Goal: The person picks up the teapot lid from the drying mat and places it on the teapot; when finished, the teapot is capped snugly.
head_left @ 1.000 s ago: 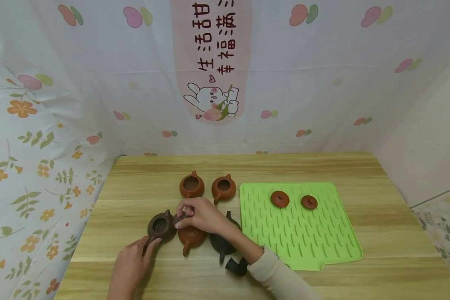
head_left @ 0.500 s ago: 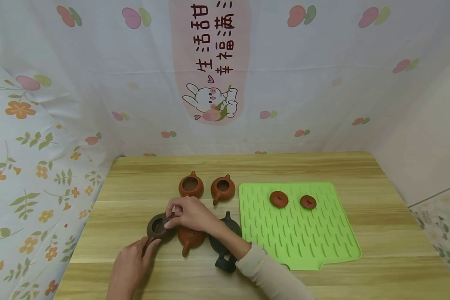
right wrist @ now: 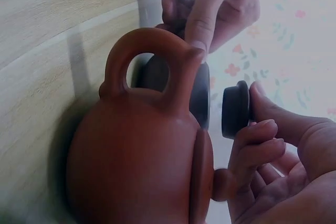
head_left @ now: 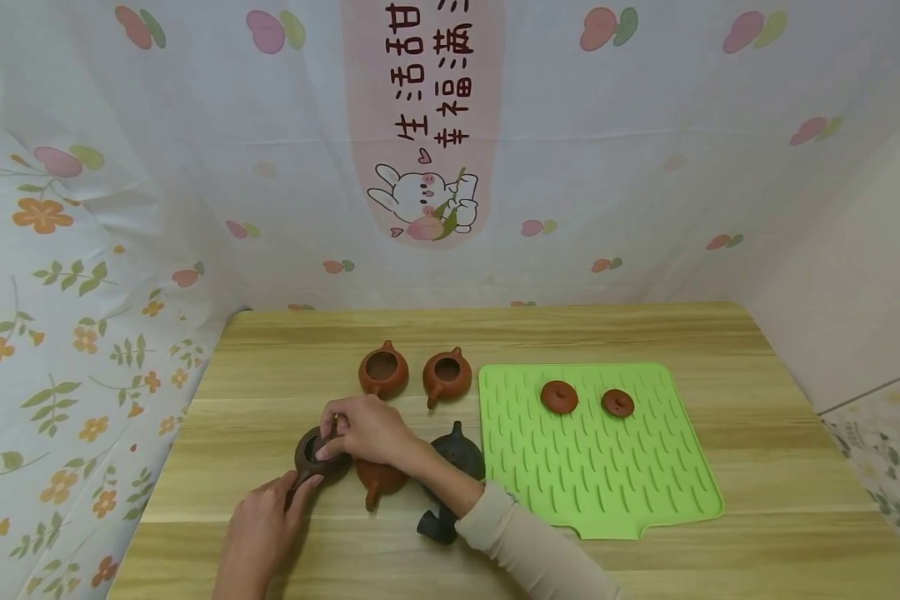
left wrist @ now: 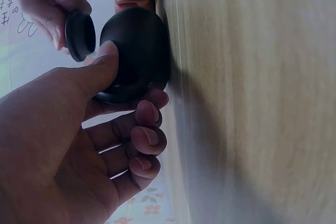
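In the head view my left hand (head_left: 258, 525) pinches the handle of a dark brown teapot (head_left: 335, 475), which stands on the table with its mouth uncovered. My right hand (head_left: 371, 429) holds a small dark lid (right wrist: 234, 111) between thumb and fingers. Both wrist views show that lid tilted close to the teapot's mouth, with a gap between them. Right beside the brown pot, partly under my right hand, is a reddish-brown teapot (head_left: 381, 485) with its lid on. A black teapot (head_left: 461, 457) stands further right, partly covered by my right forearm.
Two lidless reddish teapots, one at left (head_left: 383, 371) and one at right (head_left: 447, 377), stand further back. A green ridged mat (head_left: 600, 475) on the right bears a larger red lid (head_left: 559, 397) and a smaller one (head_left: 618, 404). A black device (head_left: 437, 527) sits by my right sleeve.
My right hand has moved left with the lid, from over the reddish-brown teapot to over the dark brown teapot's mouth. My left hand keeps its place on the handle.
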A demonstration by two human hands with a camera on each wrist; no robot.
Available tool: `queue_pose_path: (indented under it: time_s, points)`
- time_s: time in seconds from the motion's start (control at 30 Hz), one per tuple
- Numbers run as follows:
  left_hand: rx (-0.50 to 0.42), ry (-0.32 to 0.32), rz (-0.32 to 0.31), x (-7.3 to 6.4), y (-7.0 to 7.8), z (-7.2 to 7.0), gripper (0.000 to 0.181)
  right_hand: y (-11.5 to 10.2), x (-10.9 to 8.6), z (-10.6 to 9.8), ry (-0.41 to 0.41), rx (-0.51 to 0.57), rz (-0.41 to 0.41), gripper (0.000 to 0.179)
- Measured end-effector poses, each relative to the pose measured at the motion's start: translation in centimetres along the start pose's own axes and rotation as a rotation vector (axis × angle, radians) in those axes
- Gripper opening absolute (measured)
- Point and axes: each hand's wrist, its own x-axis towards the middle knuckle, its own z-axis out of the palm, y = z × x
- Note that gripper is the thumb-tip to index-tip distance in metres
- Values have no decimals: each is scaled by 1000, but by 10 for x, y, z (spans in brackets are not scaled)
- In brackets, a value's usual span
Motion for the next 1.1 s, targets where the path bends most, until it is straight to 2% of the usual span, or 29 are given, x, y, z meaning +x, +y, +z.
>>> queue_pose_path:
  time_s: [0.27,0.4,0.5,0.63,0.73,0.77,0.83,0.9,1.03,1.1]
  points:
    - [6,-21,6,0,-1,0,36,-3,6,11,11,-46,44,23]
    - [17,-31,-9,0,1,-1,35,-3,9,16,22,-28,66,25]
    - [2,-17,-14,2,9,-8,38,-3,10,19,27,-28,73,25]
    - [-28,-6,-10,6,29,-24,46,-4,11,22,31,-63,78,25]
    - [-22,-45,-37,9,40,-34,43,-5,11,24,27,-72,97,26]
    - [-20,-56,-48,10,41,-34,39,-5,11,25,25,-71,103,26]
    - [-2,-65,-47,8,31,-27,34,-5,11,26,23,-63,115,27]
    - [8,-63,-44,4,13,-12,31,-6,10,27,22,-62,119,27]
    - [15,-61,-43,5,17,-15,31,-6,11,29,19,-90,110,27]
    - [3,-45,-45,7,26,-22,32,-7,11,29,14,-123,109,27]
